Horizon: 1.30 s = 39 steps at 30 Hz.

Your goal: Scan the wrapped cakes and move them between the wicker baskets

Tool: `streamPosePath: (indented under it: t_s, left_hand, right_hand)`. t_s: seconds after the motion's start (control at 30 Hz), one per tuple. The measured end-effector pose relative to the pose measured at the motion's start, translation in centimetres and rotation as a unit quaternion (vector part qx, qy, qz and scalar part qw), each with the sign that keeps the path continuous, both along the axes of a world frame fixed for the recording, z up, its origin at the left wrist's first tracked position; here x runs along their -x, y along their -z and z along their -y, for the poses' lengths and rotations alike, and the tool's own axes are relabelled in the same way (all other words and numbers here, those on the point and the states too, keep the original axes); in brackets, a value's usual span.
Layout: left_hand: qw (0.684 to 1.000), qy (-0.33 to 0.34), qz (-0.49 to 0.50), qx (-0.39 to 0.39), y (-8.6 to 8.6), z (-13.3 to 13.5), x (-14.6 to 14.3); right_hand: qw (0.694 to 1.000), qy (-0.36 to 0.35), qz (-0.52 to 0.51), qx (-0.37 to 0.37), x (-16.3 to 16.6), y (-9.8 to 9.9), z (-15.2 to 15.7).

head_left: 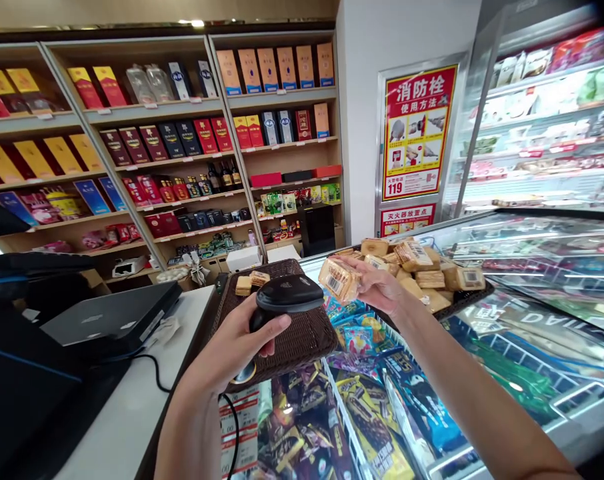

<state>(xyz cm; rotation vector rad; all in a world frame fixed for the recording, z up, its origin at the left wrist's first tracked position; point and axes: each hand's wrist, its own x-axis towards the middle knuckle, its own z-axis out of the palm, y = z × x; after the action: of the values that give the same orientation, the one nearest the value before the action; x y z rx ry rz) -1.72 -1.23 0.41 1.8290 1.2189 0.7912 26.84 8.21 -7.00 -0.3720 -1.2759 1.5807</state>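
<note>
My left hand (237, 343) is closed round the handle of a black barcode scanner (288, 295), whose head points right. My right hand (377, 283) holds a small wrapped pastry (338, 279) with its barcode label turned toward the scanner head, a short gap between them. Behind the scanner a dark wicker basket (302, 337) carries two wrapped pastries (251, 282). Behind my right hand a second wicker tray (462, 303) is heaped with several of the same wrapped pastries (422, 263).
Both baskets rest on a glass-topped chest freezer (382, 400) full of ice-cream packets. A white counter (132, 393) at left bears a black till screen (22, 373) and printer (112, 320). Shelves of boxed liquor (182, 140) fill the back wall; a chilled cabinet (547, 120) stands right.
</note>
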Motion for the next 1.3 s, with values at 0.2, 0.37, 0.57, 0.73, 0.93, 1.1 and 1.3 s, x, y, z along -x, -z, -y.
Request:
streamPosePath:
  t_s: [0.2,0.37,0.57,0.73,0.93,1.1,1.3]
  left_hand:
    - [0.999,-0.03,-0.019,0.013,0.2,-0.4,-0.2]
    - [0.999,-0.035,-0.017,0.007,0.4,-0.8,-0.4]
    - [0.997,-0.07,0.009,-0.022,0.4,-0.5,-0.6]
    - [0.997,-0.079,0.007,-0.026,0.4,-0.6,-0.6]
    - [0.998,-0.059,-0.03,-0.003,0.7,-1.5,-0.6]
    - [0.998,-0.057,-0.041,-0.007,0.8,-1.8,-0.5]
    - [0.994,-0.104,-0.025,-0.032,0.7,-2.5,1.4]
  right_hand:
    - [1.0,-0.003,-0.023,0.005,-0.2,-0.5,0.1]
    - [0.999,-0.012,-0.005,0.032,0.1,-0.9,0.4]
    - [0.976,0.179,0.123,-0.035,-0.9,-1.6,0.4]
    - [0.77,0.537,0.268,-0.215,-6.1,-1.2,-1.2]
    - [0.649,0.568,0.42,-0.283,-11.2,0.6,-2.2]
    - [0.666,0.533,0.474,-0.216,-11.1,1.6,-2.8]
    - [0.634,0.547,0.478,-0.265,-9.5,0.8,-2.7]
